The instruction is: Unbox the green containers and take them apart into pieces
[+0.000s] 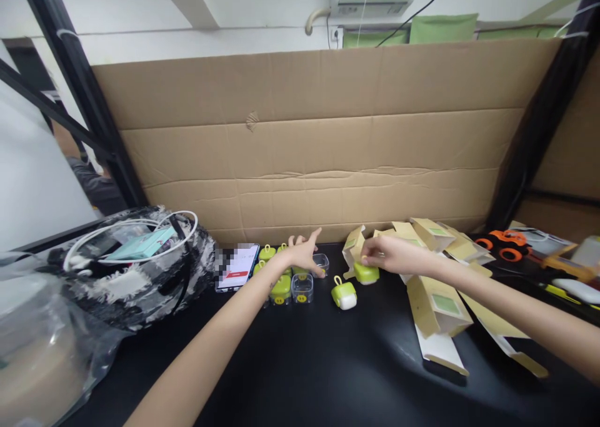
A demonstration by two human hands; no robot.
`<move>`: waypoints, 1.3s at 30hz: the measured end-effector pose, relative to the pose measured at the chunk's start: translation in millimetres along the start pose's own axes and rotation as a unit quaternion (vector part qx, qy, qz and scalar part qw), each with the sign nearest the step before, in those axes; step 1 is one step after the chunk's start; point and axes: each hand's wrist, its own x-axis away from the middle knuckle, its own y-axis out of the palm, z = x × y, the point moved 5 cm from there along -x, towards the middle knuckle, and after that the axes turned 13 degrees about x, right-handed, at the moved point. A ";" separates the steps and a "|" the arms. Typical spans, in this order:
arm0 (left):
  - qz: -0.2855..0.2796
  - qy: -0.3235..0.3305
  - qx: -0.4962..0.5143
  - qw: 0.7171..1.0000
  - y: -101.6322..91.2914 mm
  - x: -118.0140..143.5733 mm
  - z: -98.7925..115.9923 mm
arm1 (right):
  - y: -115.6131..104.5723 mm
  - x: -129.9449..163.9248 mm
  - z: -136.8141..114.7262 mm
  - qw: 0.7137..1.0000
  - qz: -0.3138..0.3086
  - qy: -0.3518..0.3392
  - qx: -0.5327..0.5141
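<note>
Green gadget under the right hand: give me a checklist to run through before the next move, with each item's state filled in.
1. Right hand on the green gadget: ok, fingers rest on its top.
2. Small open carton beside that gadget: ok, it stands just behind it, flap up.
3. Left hand at the clear cases: ok, fingers reach over them; whether it grips one, cannot tell.
4. Loose green-and-white gadget out of the hands' way: ok, it lies apart on the black table.
5. Flat cartons within reach: ok, piled under the right forearm.
6. Phone out of the way: ok, left of the cases.
</note>
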 end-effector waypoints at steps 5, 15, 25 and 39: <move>0.017 -0.002 -0.029 0.999 -20.9 12.4 -0.9 | 11.3 11.7 2.3 0.998 -0.064 -0.022 0.002; 0.004 -0.050 -0.066 0.997 -21.9 25.5 -24.4 | 23.4 -80.7 -70.7 0.995 -0.002 -0.094 0.022; -0.003 -0.039 -0.066 0.997 -20.2 23.9 -27.4 | 49.7 -96.2 -80.1 0.993 0.007 -0.105 0.044; 0.009 -0.044 -0.081 0.996 -20.1 24.6 -19.3 | 19.7 -88.6 -72.9 0.995 0.084 -0.053 -0.018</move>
